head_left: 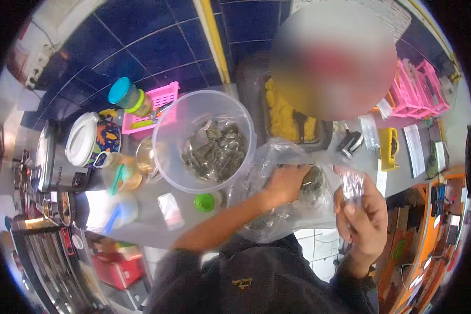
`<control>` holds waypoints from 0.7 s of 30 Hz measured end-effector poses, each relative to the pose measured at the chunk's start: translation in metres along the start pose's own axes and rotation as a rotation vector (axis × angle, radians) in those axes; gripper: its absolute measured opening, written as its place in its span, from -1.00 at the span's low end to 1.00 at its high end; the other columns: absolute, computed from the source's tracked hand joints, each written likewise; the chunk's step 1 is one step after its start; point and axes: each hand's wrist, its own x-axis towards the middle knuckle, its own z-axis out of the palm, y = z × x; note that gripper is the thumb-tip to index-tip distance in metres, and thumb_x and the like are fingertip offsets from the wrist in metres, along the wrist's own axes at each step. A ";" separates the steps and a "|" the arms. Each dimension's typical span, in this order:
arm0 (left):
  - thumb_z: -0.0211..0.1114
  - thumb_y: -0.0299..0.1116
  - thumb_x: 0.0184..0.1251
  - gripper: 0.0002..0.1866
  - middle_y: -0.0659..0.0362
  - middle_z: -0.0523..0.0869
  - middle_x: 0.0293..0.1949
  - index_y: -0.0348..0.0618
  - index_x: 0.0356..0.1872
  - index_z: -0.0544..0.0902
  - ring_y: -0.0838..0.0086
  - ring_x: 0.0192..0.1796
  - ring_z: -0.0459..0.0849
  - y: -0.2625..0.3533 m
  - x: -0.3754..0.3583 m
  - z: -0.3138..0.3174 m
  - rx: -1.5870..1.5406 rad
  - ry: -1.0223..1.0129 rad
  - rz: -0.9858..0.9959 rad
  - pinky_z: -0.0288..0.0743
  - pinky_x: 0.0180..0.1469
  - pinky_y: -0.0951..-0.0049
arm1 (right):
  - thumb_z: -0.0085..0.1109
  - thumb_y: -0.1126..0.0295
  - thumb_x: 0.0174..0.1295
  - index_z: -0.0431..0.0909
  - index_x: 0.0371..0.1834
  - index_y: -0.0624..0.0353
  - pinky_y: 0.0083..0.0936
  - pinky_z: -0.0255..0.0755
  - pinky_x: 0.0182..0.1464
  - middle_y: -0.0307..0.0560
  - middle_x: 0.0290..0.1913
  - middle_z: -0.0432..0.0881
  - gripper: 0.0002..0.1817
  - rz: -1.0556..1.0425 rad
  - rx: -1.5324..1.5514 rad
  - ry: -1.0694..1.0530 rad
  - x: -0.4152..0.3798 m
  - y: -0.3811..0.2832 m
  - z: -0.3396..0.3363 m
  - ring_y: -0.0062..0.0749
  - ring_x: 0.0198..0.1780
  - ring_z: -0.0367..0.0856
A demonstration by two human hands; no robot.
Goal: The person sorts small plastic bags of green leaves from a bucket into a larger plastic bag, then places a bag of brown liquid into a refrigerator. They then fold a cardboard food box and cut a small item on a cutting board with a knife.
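Observation:
My left hand reaches across into the mouth of a large clear plastic bag that holds dark green-grey dried material. Its fingertips are down at that material, and their grip is hidden. My right hand is raised to the right of the bag, its fingers closed around a small clear plastic packet. Behind my left forearm stands a big translucent tub with many small clear packets of dark dried material inside.
A green-lidded jar and a white packet lie near the counter's front edge. At the back is a tray of yellow food. A stapler, a yellow tape dispenser and pink baskets stand right.

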 end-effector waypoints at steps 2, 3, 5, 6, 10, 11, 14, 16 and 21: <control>0.47 -0.27 -0.09 -0.14 -0.29 0.47 0.21 -0.24 0.35 0.35 -0.18 0.18 0.55 -0.009 0.001 0.013 -0.007 -0.004 -0.089 0.43 0.27 0.03 | 0.06 0.51 0.31 0.29 0.31 0.41 -0.75 0.25 -0.64 0.00 -0.25 0.57 -0.50 -0.042 -0.061 0.035 -0.003 0.004 0.008 -0.66 -0.67 0.40; 0.49 -0.25 -0.08 -0.14 -0.27 0.51 0.17 -0.24 0.34 0.35 -0.13 0.14 0.60 0.004 -0.017 0.004 0.192 0.207 0.085 0.45 0.25 0.05 | 0.07 0.51 0.30 0.30 0.30 0.42 -0.75 0.26 -0.64 0.01 -0.24 0.58 -0.50 -0.079 -0.125 0.093 -0.001 0.004 0.008 -0.65 -0.66 0.41; 0.52 -0.23 -0.04 -0.19 -0.17 0.58 0.07 -0.24 0.29 0.38 -0.03 0.09 0.64 0.021 -0.052 -0.030 0.158 0.365 0.368 0.47 0.23 0.11 | 0.09 0.50 0.29 0.29 0.31 0.44 -0.75 0.29 -0.64 0.07 -0.22 0.60 -0.48 -0.050 -0.086 0.106 -0.001 -0.001 -0.006 -0.62 -0.65 0.43; 0.52 -0.24 -0.01 -0.23 -0.11 0.60 0.02 -0.24 0.26 0.41 0.04 0.09 0.64 0.025 -0.071 -0.057 -0.072 0.321 0.464 0.47 0.23 0.15 | 0.10 0.49 0.28 0.28 0.31 0.45 -0.74 0.29 -0.64 0.09 -0.22 0.59 -0.46 -0.047 -0.064 0.118 0.000 -0.002 -0.013 -0.61 -0.65 0.43; 0.49 -0.30 0.00 -0.35 -0.06 0.50 0.20 -0.19 0.17 0.46 0.27 0.35 0.43 -0.013 -0.108 -0.180 -0.309 0.167 -0.218 0.40 0.30 0.21 | 0.15 0.44 0.25 0.26 0.33 0.46 -0.73 0.30 -0.65 0.15 -0.24 0.59 -0.40 -0.039 -0.035 0.133 0.005 0.002 -0.026 -0.58 -0.67 0.45; 0.55 -0.22 -0.07 -0.27 -0.09 0.47 0.23 -0.12 0.20 0.46 0.15 0.34 0.42 -0.043 -0.101 -0.188 -0.011 0.194 -0.167 0.41 0.25 0.10 | 0.16 0.43 0.24 0.26 0.33 0.47 -0.73 0.30 -0.65 0.16 -0.24 0.58 -0.40 -0.057 -0.028 0.117 0.006 0.005 -0.027 -0.57 -0.68 0.45; 0.66 -0.08 -0.28 0.02 -0.15 0.29 0.36 0.07 0.35 0.35 -0.08 0.39 0.30 -0.121 -0.082 -0.160 0.630 0.019 -0.199 0.38 0.20 -0.15 | 0.19 0.40 0.23 0.26 0.32 0.49 -0.72 0.30 -0.67 0.17 -0.26 0.58 -0.38 -0.021 -0.030 0.105 0.012 0.004 -0.022 -0.55 -0.69 0.45; 0.71 -0.02 -0.43 0.23 -0.18 0.14 0.47 0.19 0.47 0.25 -0.18 0.44 0.19 -0.145 -0.068 -0.142 0.966 -0.192 -0.281 0.35 0.19 -0.29 | 0.20 0.39 0.23 0.27 0.31 0.50 -0.71 0.30 -0.68 0.18 -0.27 0.58 -0.38 -0.002 -0.031 0.114 0.015 0.001 -0.019 -0.54 -0.69 0.45; 0.75 -0.06 -0.62 0.43 -0.20 -0.17 0.54 0.41 0.53 0.08 -0.45 0.45 0.01 -0.162 -0.045 -0.114 0.850 -0.427 -0.160 0.28 0.21 -0.47 | 0.20 0.39 0.23 0.25 0.27 0.54 -0.66 0.31 -0.72 0.22 -0.30 0.58 -0.39 0.028 -0.010 0.141 0.020 0.008 -0.027 -0.47 -0.73 0.47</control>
